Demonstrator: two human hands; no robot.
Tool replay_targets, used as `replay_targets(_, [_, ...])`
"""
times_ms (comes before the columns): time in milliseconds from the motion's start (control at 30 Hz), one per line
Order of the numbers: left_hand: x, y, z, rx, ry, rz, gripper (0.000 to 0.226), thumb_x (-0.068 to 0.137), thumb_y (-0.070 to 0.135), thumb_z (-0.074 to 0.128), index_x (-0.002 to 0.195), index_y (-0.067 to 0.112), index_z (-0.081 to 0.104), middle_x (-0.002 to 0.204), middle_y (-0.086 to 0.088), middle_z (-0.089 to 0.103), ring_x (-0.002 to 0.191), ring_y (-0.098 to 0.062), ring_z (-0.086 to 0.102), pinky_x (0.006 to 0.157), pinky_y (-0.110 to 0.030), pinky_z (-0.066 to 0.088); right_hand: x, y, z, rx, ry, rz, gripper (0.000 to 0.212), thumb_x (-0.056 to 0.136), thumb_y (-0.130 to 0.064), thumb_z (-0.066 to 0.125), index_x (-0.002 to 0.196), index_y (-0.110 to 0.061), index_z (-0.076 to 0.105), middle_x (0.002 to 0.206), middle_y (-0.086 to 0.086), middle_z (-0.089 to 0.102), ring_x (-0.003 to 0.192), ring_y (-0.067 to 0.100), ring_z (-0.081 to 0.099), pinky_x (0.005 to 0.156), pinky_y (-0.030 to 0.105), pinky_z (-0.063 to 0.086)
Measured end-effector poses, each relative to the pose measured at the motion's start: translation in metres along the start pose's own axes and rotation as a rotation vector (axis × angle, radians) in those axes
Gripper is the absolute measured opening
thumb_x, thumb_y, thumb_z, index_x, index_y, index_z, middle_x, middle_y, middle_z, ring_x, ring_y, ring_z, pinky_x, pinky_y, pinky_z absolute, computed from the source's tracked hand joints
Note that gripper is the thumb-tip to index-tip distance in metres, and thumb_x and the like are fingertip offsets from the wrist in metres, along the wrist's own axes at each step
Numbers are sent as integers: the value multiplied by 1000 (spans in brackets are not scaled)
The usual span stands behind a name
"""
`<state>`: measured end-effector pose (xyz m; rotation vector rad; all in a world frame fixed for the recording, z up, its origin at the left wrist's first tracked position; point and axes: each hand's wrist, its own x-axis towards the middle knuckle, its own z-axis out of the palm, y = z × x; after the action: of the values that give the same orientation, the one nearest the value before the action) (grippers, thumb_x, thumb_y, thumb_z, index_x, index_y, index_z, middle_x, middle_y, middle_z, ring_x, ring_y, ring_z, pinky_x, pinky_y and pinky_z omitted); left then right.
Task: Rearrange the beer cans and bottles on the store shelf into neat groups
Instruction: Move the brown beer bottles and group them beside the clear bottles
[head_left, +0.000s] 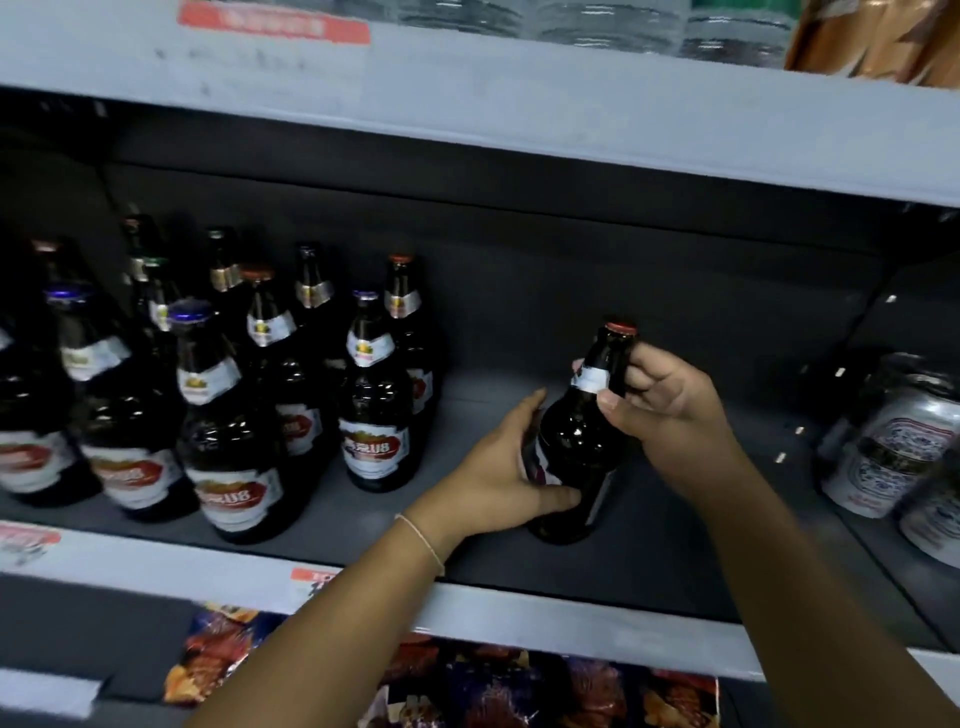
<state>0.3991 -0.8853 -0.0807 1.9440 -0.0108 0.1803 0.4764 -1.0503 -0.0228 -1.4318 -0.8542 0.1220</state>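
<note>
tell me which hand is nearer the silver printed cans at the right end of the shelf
Right. The right hand pinches the dark glass bottle at its neck, on the side toward the silver printed cans; the left hand grips its far side.

The single head-worn camera looks forward and slightly down into a grey metal store shelf from close range, at arm's reach. Its wide-angle lens bends the shelf edges. The shelf above crosses the frame's top, and colourful snack packets fill the bottom edge.
</note>
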Motion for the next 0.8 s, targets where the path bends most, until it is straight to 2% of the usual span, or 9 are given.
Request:
replay_targets(67, [-16, -5, -18, -25, -1, 28, 112, 62, 21, 86, 152, 25, 18, 137, 10, 54, 124, 0, 51, 108, -24, 39, 1, -4, 22, 35, -93, -21, 40, 81, -3, 63, 119, -14, 62, 118, 17, 69, 108, 30, 67, 95, 40, 54])
replay_targets(133, [-32, -10, -35, -42, 27, 48, 100, 62, 15, 87, 145, 27, 31, 126, 11, 61, 117, -2, 57, 103, -26, 45, 3, -5, 43, 57, -156, -38, 43, 83, -2, 61, 123, -16, 60, 121, 16, 68, 110, 31, 66, 95, 41, 54])
replay_targets(233, [-53, -14, -57, 0, 155, 42, 80, 55, 16, 91, 122, 31, 50, 107, 13, 67, 100, 1, 64, 91, -25, 51, 7, -6, 73, 93, -219, -41, 50, 85, -3, 62, 133, -14, 53, 124, 18, 66, 110, 29, 66, 91, 37, 54])
replay_targets(300, [-66, -15, -68, 41, 244, 45, 79, 52, 21, 93, 119, 30, 53, 105, 15, 67, 98, 3, 63, 91, -24, 52, 8, -7, 90, 103, -253, -36, 55, 86, -10, 65, 138, -15, 48, 127, 18, 64, 114, 28, 64, 92, 36, 52])
replay_targets(467, [-95, -22, -87, 106, 389, 79, 78, 52, 28, 93, 119, 36, 54, 106, 21, 66, 98, 9, 61, 89, -16, 50, 9, -8, 123, 41, -312, -44, 56, 89, -3, 56, 143, -16, 43, 133, 14, 62, 125, 30, 58, 103, 42, 48])
replay_targets(600, [-113, -33, -92, 168, 505, 108, 83, 55, 34, 92, 127, 29, 51, 105, 24, 63, 100, 9, 58, 86, -6, 45, 5, -8, 145, 1, -336, -77, 56, 90, -1, 53, 138, -29, 52, 136, 7, 61, 131, 24, 54, 110, 41, 43])
replay_targets(700, [-119, -39, -93, 191, 558, 92, 89, 57, 43, 89, 133, 29, 44, 116, 16, 62, 107, 3, 57, 92, -15, 47, 2, -7, 159, -21, -286, -73, 59, 91, 1, 56, 134, -39, 56, 137, 1, 61, 132, 19, 53, 110, 37, 42])
replay_targets(800, [-121, -43, -94, 186, 566, 55, 92, 57, 50, 86, 134, 28, 40, 121, 12, 59, 111, -2, 54, 95, -22, 48, -2, -4, 168, -87, -162, -41, 50, 92, 4, 59, 133, -25, 57, 128, -4, 66, 123, 14, 60, 105, 31, 47])
